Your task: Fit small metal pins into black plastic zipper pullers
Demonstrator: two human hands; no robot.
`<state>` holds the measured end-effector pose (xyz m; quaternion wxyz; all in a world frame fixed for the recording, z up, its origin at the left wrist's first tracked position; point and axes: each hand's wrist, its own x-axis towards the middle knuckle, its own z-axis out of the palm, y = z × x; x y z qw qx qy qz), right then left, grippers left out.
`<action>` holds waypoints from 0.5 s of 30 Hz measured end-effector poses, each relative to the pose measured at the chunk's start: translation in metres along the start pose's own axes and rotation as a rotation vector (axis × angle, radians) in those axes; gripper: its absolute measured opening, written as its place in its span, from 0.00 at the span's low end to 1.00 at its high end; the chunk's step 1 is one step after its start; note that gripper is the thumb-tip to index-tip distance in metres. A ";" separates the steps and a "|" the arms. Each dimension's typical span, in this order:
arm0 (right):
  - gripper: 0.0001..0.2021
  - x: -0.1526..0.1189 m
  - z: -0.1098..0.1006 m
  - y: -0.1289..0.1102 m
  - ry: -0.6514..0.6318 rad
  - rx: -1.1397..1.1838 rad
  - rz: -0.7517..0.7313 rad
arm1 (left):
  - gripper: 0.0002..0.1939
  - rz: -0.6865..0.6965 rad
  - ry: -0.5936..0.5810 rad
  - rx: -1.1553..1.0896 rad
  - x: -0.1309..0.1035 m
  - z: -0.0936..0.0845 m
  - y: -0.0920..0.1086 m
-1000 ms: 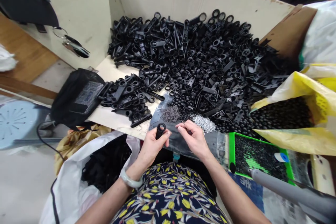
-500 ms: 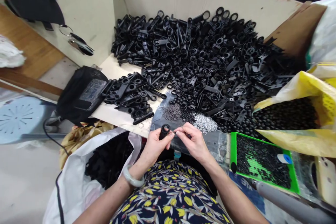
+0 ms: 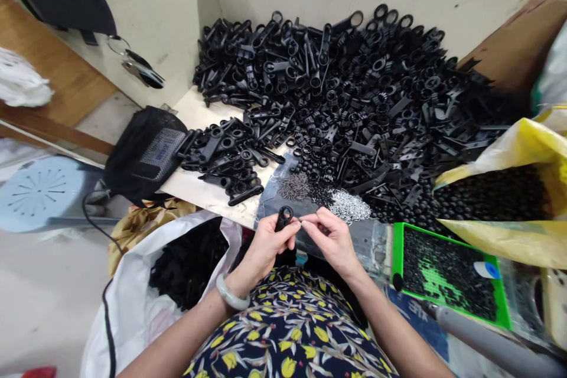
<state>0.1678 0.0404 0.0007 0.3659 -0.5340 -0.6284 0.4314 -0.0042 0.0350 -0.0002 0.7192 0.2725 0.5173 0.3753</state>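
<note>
My left hand [image 3: 266, 246] is closed around a black plastic part with a ring-shaped end [image 3: 284, 216], the ring pointing up and away from me. My right hand [image 3: 331, 242] is pinched, its thumb and forefinger almost meeting the left thumb beside the part. What sits between those fingertips is too small to make out; something dark shows under the curled fingers. Just beyond the hands lie a heap of small grey-brown pieces [image 3: 295, 186] and a heap of shiny silver pins [image 3: 349, 205] on a dark work mat [image 3: 305, 207].
A large pile of black plastic parts [image 3: 310, 71] fills the bench against the board. On the right are a green tray [image 3: 398, 254] of small black pieces, a yellow bag [image 3: 500, 227] and a grey-handled tool [image 3: 482, 333]. To the left are a black pouch [image 3: 142, 153] and white sack [image 3: 128, 283].
The view has shifted slightly, so the bench appears a little further right. My hands keep nearly the same pose, the right fingertips now closer to the left thumb.
</note>
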 end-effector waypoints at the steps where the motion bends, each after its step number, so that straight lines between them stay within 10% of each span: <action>1: 0.11 -0.001 0.001 0.002 0.024 0.025 0.035 | 0.16 -0.008 -0.002 -0.009 0.001 0.001 0.001; 15: 0.07 -0.013 -0.002 0.011 0.122 0.016 0.044 | 0.14 -0.121 -0.014 -0.184 0.004 0.019 0.007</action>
